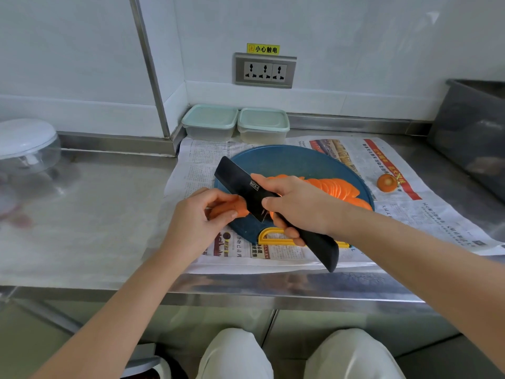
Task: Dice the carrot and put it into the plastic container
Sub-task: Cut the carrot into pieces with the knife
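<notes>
Bare forearms [131, 296]; seemingly white trousers [235, 354], sleeves unseen

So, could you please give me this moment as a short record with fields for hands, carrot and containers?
left hand: holds the uncut carrot piece at the left edge of the blue cutting board
right hand: grips the black knife, blade against the carrot piece
carrot slices: fanned in a row on the board
carrot end: alone on the newspaper, right of the board
plastic containers: two, lids on, side by side at the wall
peeler: yellow, at the board's near edge
progress: sliced, not yet diced
</notes>
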A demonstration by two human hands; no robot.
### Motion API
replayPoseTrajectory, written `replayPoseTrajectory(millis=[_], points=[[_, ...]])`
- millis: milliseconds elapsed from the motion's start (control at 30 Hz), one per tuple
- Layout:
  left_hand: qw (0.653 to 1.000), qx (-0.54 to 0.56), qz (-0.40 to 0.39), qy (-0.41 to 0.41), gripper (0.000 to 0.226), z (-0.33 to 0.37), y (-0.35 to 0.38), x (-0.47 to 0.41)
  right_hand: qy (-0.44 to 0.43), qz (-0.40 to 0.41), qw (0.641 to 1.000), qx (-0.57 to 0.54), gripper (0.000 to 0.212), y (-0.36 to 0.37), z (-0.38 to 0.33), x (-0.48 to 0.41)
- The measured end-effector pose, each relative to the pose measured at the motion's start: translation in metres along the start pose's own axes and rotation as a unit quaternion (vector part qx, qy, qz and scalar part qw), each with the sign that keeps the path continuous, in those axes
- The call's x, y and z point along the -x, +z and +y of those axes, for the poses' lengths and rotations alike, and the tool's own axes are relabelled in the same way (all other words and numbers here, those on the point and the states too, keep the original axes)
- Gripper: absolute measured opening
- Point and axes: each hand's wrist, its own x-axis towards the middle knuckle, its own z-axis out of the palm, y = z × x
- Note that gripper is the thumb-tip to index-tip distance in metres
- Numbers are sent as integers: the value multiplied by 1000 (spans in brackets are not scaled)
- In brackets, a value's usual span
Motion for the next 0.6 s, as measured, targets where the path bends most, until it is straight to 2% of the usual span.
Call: replayPoseTrajectory(millis=[133,267,333,467,600], points=[[1000,17,1,18,36,4,0,2,1,0,1000,9,58,11,5,-5],[999,39,8,27,40,6,0,3,-47,72,990,113,57,35,14,-7],[999,36,16,24,37,6,-1,4,-52,87,987,124,56,38,18,-9],[999,45,27,-9,31,5,-2,5,-43,79,984,152,55,28,16,-10],[999,38,-1,-22,27,2,-5,4,-30,47,992,111,55,15,15,-5]])
